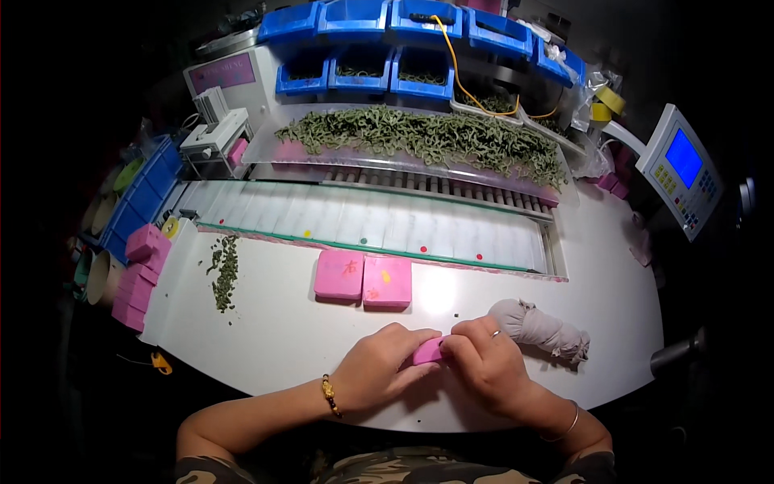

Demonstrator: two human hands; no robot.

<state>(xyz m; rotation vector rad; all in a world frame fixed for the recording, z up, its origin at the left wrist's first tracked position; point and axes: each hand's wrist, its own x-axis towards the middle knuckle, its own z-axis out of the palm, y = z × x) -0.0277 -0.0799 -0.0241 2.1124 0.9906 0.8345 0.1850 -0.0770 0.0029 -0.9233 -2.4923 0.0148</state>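
Observation:
In front of me, both hands meet at a small pink block [428, 352] held just above the near part of the white table. My left hand [372, 365] is closed on it, thumb below and fingers above. The curled fingers of my right hand [490, 365] pinch at its right end, where a tiny dark spot shows; whether they also hold a small piece is hidden. Beyond my hands lie two larger pink square blocks [339, 274] side by side, with red and yellow marks. Close to my right hand rests a tied grey cloth bundle [542, 329].
Small dark green pieces [225, 274] lie at the table's left. A white slatted conveyor [363, 224] crosses behind the blocks. Past it, a clear tray [266, 153] carries twisted green strands. Blue bins [352, 20] line the back. A control panel [684, 165] stands right.

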